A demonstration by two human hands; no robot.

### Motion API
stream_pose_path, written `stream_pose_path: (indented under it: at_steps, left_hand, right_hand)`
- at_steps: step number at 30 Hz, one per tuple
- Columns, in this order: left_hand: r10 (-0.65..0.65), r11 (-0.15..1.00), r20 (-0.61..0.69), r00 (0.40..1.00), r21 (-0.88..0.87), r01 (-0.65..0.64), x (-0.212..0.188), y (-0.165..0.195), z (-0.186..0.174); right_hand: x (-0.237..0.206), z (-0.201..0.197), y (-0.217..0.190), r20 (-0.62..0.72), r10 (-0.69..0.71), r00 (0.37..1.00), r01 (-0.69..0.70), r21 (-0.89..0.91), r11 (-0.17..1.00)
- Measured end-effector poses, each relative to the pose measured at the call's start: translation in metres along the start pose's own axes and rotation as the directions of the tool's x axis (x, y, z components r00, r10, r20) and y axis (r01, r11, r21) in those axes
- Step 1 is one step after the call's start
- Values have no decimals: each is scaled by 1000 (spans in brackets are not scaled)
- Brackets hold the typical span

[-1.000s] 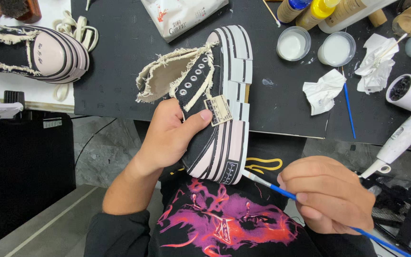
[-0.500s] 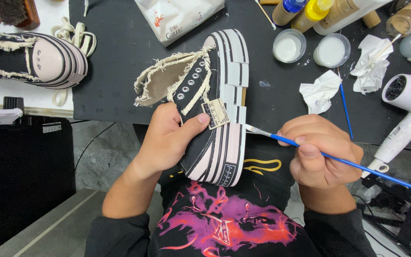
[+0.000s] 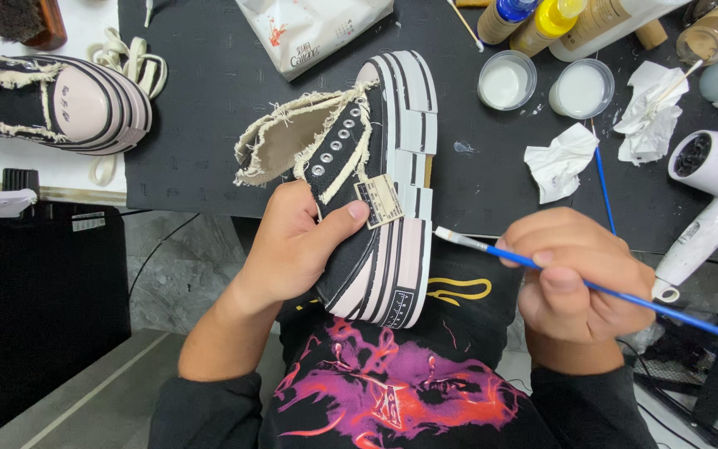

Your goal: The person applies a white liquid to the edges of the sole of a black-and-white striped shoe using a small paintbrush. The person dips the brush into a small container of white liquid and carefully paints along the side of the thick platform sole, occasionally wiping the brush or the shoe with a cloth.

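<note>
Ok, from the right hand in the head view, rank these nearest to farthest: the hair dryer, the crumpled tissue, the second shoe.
1. Crumpled tissue: on the black mat just above the right hand.
2. Hair dryer: on the mat's right edge, a bit farther out.
3. Second shoe: far upper left, clearly farthest.

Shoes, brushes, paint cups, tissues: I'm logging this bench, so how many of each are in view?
Shoes: 2, one in the left hand at, one at
Blue brushes: 2, one in the right hand at, one at
White cups: 2
Tissues: 2
Total: 8
</note>
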State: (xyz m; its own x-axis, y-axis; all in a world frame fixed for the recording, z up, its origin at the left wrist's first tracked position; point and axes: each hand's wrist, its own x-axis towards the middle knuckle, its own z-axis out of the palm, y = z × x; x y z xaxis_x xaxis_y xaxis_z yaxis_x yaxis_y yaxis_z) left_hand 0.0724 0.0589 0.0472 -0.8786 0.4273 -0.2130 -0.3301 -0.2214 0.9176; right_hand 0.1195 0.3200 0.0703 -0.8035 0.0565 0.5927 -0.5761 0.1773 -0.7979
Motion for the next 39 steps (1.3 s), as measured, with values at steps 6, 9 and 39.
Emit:
stream_pose_path:
  at_steps: [6,9,39]
  left_hand:
    - [21,1000,15,1000,19,-21,1,-1,0]
    - [22,998,15,1000,51,-23,1,-1,-1]
    - [42,998,5,999,48,-42,2,-3,0]
  right_hand:
    - [-1,6,12,-12,19,1000,-19,31,999]
    - [1,4,12,25,16,1000,-17,30,999]
    - [-12,-3,-27,79,-16,997,19,-29,999]
